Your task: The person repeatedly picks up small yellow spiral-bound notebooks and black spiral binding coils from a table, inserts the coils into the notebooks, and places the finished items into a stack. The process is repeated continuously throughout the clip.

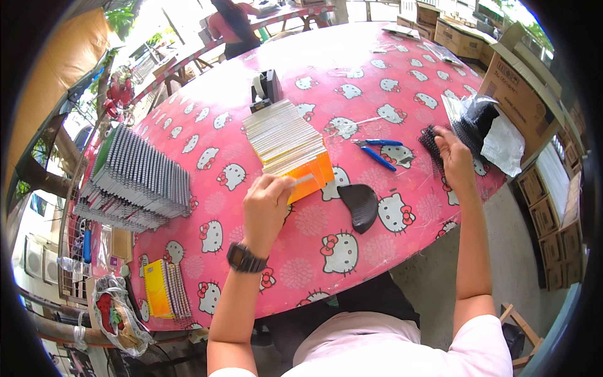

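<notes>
My left hand (266, 204), with a dark watch on its wrist, is closed at the near left corner of an orange-covered notebook (306, 178). That notebook lies at the near end of a long row of unbound page blocks (282, 135). My right hand (455, 157) reaches out to the right, its fingers curled on a bunch of black spiral binding coils (431, 146). More black coils (472, 125) lie beside it on white plastic wrapping (504, 139). Blue-handled pliers (380, 154) and a black curved, pad-like object (360, 206) rest between my hands.
A tall stack of spiral-bound notebooks (135, 179) stands at left, with yellow spiral notebooks (164, 289) nearer. A tape dispenser (266, 88) sits behind the page blocks. Cardboard boxes (518, 94) line the right. Another person (232, 28) is at a far table. Pink patterned cloth (301, 270) covers the table.
</notes>
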Demonstrator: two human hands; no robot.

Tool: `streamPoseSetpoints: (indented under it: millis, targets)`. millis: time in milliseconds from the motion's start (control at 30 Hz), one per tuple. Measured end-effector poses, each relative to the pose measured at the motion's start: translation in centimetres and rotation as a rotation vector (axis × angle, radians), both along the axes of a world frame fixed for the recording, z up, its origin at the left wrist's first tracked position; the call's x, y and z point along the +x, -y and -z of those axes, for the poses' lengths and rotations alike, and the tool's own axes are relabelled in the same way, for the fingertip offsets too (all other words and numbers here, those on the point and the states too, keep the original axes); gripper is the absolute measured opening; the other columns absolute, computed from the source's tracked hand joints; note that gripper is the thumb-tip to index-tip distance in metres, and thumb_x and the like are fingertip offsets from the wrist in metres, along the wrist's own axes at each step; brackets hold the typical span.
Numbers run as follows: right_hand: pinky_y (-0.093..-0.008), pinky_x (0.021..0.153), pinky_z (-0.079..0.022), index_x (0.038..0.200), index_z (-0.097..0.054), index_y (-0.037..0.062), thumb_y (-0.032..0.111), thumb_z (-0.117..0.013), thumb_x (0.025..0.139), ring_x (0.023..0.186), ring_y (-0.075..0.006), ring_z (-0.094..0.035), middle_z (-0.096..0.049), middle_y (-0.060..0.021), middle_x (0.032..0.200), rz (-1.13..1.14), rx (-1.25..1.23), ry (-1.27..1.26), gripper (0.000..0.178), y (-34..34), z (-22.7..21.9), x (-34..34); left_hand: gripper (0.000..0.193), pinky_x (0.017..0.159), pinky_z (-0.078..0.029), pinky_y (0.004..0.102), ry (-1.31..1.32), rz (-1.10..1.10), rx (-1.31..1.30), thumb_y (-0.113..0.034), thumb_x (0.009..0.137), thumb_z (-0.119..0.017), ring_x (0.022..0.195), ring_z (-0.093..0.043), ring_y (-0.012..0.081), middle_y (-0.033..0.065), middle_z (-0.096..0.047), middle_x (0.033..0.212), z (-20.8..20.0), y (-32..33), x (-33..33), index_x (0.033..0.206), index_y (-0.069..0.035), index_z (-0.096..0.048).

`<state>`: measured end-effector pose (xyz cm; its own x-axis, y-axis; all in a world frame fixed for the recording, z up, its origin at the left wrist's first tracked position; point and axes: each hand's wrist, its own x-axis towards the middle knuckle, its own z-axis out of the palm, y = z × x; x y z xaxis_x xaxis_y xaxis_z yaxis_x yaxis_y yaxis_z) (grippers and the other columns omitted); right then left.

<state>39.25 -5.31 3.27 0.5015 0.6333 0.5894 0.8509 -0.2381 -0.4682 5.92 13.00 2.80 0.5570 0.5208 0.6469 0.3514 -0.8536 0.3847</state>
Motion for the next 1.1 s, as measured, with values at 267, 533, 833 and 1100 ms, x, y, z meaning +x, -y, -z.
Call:
streamPoseSetpoints:
  millis: [267, 533, 833, 1100]
  targets:
    - [-0.0318, 0.073, -0.050, 0.117, -0.059, 0.0062, 0.003, -0.056, 0.087, 0.082, -0.0198, -0.062, -0.061, -0.0104, 0.092, -0.608, -0.190, -0.444, 0.030, -0.8, 1.3, -15.3, 0.026, 0.067, -0.050, 0.0338, -0.163, 0.164, -0.082, -0.005, 0.076, -0.069, 0.075, -0.061, 0.0204, 0.0031, -0.063, 0.081, 1.1, 6.8, -2.8, 0.100, -0.013, -0.071]
    - [-0.0249, 0.066, -0.048, 0.099, -0.067, 0.0053, -0.004, -0.069, 0.077, 0.075, -0.0122, -0.059, -0.058, -0.0044, 0.089, -0.745, -0.081, -0.632, 0.024, -1.2, 1.5, -16.5, 0.032, 0.067, -0.048, 0.0321, -0.162, 0.259, -0.045, -0.005, 0.073, -0.068, 0.075, -0.060, 0.0181, 0.0008, -0.063, 0.081, 0.9, 7.7, -4.1, 0.102, -0.015, -0.072]
    - [-0.0283, 0.070, -0.048, 0.095, -0.067, 0.0031, -0.006, -0.068, 0.077, 0.081, -0.0166, -0.060, -0.061, -0.0054, 0.089, -0.910, -0.201, -0.655, 0.021, -1.3, 1.6, -15.5, 0.035, 0.066, -0.047, 0.0319, -0.136, 0.263, -0.049, -0.002, 0.071, -0.071, 0.072, -0.059, 0.0196, 0.0024, -0.064, 0.080, 1.4, 7.9, -4.3, 0.103, -0.015, -0.073]
    - [-0.0323, 0.072, -0.050, 0.105, -0.064, 0.0024, 0.004, -0.065, 0.084, 0.080, -0.0206, -0.061, -0.061, -0.0096, 0.087, -0.994, -0.494, -0.716, 0.021, -1.2, 1.0, -14.8, 0.029, 0.068, -0.049, 0.0331, -0.141, 0.238, -0.056, -0.005, 0.073, -0.071, 0.076, -0.061, 0.0216, 0.0030, -0.065, 0.084, 1.2, 7.8, -4.1, 0.102, -0.011, -0.070]
